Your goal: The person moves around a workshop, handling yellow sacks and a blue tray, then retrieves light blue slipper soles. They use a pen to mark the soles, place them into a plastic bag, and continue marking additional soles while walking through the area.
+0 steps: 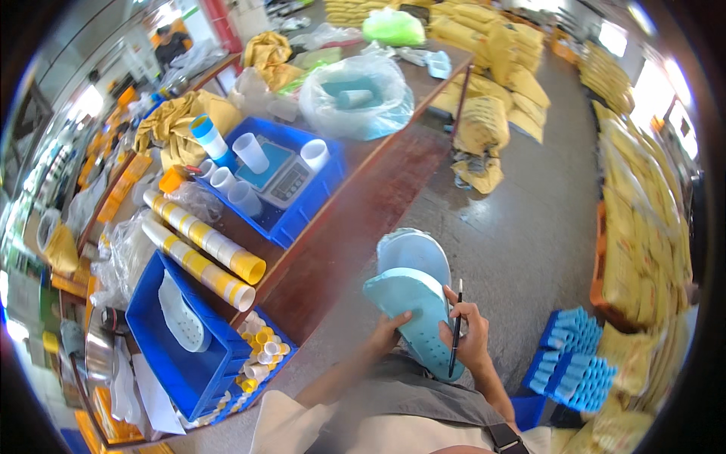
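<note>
A: Where's the piece?

B: The turquoise piece point(416, 321) is in front of my body, over my grey clothing, well apart from the desk point(429, 87). Sole-shaped, little dots or holes in the face; can't tell which. Light-blue part with a pale rim point(417, 253) sits just beyond its far end. Can't tell if they're joined.

A: Left hand?

B: Left hand point(385, 331) is on the left edge, closed narrow. Thumb lies flat on the face; the other fingers are mostly hidden, so I read it as a grip from underneath.

A: Right?

B: Right hand point(470, 334) has a slim black pen point(457, 327) between thumb and fingers, near mid-length. Fingers curled, hardly any gap. It's at the right edge of the piece. Pen runs lengthwise, lower end over the near part. Can't tell if it touches.

A: Handling advice?

B: My take: left hand does the steadying, support directly under wherever the pen bears. Looks like soft foam, so light pressure, or it dents. Thumb clear of the pen's path. Lower grip on the pen gives better control. Tilt the face toward me so my knuckles don't hide the dots.
</note>
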The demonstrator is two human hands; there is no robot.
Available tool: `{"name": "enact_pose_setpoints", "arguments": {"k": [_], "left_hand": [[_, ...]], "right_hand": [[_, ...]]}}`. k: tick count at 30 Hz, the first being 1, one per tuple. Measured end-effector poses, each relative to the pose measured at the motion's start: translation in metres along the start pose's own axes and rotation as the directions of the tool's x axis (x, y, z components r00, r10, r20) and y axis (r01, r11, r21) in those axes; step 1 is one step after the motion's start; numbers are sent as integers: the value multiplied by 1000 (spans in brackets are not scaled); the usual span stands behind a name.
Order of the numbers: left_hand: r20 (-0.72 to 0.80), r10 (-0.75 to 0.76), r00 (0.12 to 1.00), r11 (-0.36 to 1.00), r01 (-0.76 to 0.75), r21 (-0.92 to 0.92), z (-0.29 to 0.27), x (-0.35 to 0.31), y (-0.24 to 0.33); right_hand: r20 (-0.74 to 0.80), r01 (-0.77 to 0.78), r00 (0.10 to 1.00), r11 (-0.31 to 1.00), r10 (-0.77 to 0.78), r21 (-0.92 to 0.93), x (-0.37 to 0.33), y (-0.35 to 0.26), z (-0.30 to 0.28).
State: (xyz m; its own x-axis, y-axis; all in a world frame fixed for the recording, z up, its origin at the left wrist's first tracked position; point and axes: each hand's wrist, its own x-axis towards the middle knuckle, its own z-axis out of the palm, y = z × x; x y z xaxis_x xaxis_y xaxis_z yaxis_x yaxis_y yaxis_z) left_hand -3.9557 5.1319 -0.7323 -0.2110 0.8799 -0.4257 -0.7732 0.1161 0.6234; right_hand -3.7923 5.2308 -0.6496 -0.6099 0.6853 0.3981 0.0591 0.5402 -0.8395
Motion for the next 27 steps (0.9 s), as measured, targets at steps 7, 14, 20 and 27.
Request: {"name": "enact_pose_setpoints", "arguments": {"k": [7, 14, 20, 27], "left_hand": [[-246, 175, 953, 980, -193, -53, 30, 72, 78], [-369, 283, 885, 903, -376, -208, 16, 222, 144], [-476, 370, 798, 799, -535, -276, 12, 315, 188], [-643, 397, 655, 687, -676, -265, 17, 360, 211]], "right_hand": [[-62, 200, 980, 930, -190, 309, 302, 83, -11], [419, 750, 641, 642, -644, -161, 528, 150, 179], [455, 845, 514, 522, -727, -120, 630, 182, 219], [297, 285, 900, 945, -321, 159, 757, 242, 194]]}}
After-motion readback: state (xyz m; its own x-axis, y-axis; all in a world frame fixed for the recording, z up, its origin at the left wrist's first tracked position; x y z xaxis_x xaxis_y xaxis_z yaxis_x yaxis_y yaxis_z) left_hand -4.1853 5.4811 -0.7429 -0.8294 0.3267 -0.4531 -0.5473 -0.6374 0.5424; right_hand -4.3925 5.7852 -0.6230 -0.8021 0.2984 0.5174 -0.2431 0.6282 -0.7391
